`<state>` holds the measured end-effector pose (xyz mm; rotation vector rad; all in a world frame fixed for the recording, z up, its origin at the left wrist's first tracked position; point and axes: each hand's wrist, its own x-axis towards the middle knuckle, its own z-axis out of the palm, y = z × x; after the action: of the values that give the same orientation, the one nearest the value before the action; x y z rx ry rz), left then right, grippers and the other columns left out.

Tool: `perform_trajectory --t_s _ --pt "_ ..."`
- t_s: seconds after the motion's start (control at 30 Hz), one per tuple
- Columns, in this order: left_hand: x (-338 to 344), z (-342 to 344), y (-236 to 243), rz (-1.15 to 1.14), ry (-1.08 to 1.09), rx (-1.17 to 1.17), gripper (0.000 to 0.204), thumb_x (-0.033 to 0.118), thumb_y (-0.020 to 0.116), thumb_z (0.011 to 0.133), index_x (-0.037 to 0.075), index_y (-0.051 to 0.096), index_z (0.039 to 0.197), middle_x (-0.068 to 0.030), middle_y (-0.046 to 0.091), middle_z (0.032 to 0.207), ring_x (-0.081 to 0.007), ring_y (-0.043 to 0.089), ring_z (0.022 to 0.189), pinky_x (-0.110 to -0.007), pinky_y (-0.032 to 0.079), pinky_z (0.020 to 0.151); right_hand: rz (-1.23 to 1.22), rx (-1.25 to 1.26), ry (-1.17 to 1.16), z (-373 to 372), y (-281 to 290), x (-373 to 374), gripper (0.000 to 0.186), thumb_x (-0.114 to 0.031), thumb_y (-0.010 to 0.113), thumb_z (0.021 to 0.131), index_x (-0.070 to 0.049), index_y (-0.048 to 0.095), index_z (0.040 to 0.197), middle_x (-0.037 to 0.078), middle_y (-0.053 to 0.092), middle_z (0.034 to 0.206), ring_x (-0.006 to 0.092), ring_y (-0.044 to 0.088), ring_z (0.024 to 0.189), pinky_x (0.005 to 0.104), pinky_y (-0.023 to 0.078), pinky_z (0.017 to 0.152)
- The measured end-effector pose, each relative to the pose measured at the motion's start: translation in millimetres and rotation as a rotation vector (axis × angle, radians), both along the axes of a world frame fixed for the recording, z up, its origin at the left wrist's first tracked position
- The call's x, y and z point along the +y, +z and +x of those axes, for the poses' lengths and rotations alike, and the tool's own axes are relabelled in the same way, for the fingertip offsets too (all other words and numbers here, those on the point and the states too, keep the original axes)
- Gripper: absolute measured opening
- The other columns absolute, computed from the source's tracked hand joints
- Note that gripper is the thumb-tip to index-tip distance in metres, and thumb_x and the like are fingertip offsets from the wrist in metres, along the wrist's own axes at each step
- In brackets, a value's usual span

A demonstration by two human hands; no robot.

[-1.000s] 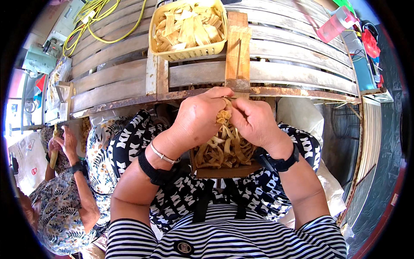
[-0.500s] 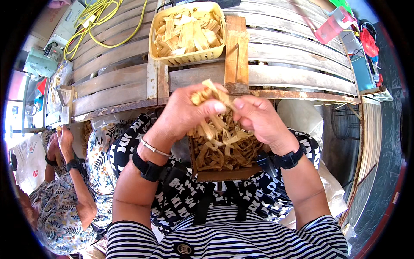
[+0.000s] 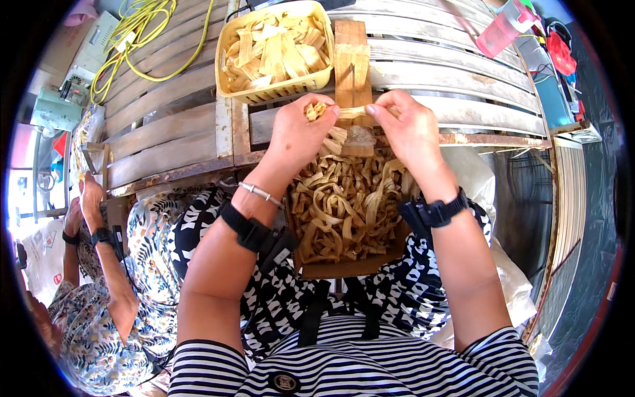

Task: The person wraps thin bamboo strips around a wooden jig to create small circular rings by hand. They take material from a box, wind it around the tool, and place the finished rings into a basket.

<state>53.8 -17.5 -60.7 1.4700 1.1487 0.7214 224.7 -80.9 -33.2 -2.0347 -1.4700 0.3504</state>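
Observation:
A pale yellow dried strip (image 3: 352, 113) is stretched between my two hands, lying across the near part of a wooden block (image 3: 352, 66) at the table edge. My left hand (image 3: 291, 135) is closed round a small bunch of these strips, with loose ends hanging below its fingers. Between thumb and fingers, my right hand (image 3: 413, 129) pinches the strip's other end. Under my hands, on my lap, a cardboard box (image 3: 350, 268) holds a heap of thin curled strips (image 3: 347, 212). Whether the block carries a blade is too small to tell.
A yellow plastic basket (image 3: 278, 91) of wider dried pieces stands left of the block on the slatted table (image 3: 178, 126). A yellow cable (image 3: 152, 69) lies coiled at far left, a pink jug (image 3: 499, 33) at far right. A co-worker's hands (image 3: 89, 198) are at left.
Both hands have moved forward from over the box to the wooden block, and the strip is now pulled straight between them. The view has shifted slightly.

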Motion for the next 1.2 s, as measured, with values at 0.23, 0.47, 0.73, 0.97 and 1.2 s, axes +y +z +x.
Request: perform_trajectory --t_s 0.23,0.47,0.73,0.97,1.2 --pt "-7 -12 8 -0.161 0.049 -0.052 0.021 0.020 0.069 0.083 0.001 0.063 0.087 0.0011 0.059 0.074 -0.0060 0.051 0.064 -0.021 0.043 0.059 0.265 0.465 0.103 11 -18 -6 0.015 -0.017 0.072 0.079 -0.005 0.062 0.079 0.004 0.066 0.072 0.0118 0.062 0.064 0.0259 0.050 0.059" --pt "-58 -19 42 -0.628 -0.027 -0.506 0.016 0.012 0.057 0.087 -0.003 0.062 0.092 -0.0106 0.063 0.084 -0.0133 0.061 0.071 -0.027 0.051 0.061 0.417 0.164 0.631 -22 8 -32 0.015 -0.017 0.071 0.077 -0.010 0.059 0.074 0.007 0.060 0.063 0.0211 0.059 0.052 0.0279 0.046 0.048" --pt "-84 -32 46 -0.768 -0.825 -0.515 0.037 0.033 0.064 0.084 -0.002 0.066 0.093 -0.0059 0.065 0.077 -0.0088 0.056 0.060 -0.022 0.046 0.054 0.287 0.525 0.585 -17 24 -44 0.023 -0.020 0.063 0.088 -0.002 0.062 0.074 0.004 0.056 0.059 0.0077 0.050 0.051 0.0226 0.041 0.048" --pt "-56 -32 54 0.754 -0.560 0.188 0.035 0.007 0.068 0.072 0.017 0.063 0.106 -0.0085 0.056 0.073 -0.0320 0.054 0.064 -0.037 0.049 0.058 -0.484 1.057 0.262 -20 21 -49 0.017 -0.012 0.061 0.087 -0.002 0.064 0.073 -0.003 0.055 0.064 0.0021 0.043 0.055 0.0199 0.034 0.047" --pt "-62 -25 38 1.095 -0.278 0.101 0.031 0.009 0.071 0.064 0.013 0.065 0.094 -0.0051 0.059 0.087 -0.0231 0.059 0.072 -0.032 0.051 0.059 -0.409 1.620 0.178 -27 17 -51 0.011 -0.015 0.061 0.087 -0.005 0.060 0.089 0.000 0.060 0.071 0.0044 0.051 0.055 0.0169 0.034 0.044"
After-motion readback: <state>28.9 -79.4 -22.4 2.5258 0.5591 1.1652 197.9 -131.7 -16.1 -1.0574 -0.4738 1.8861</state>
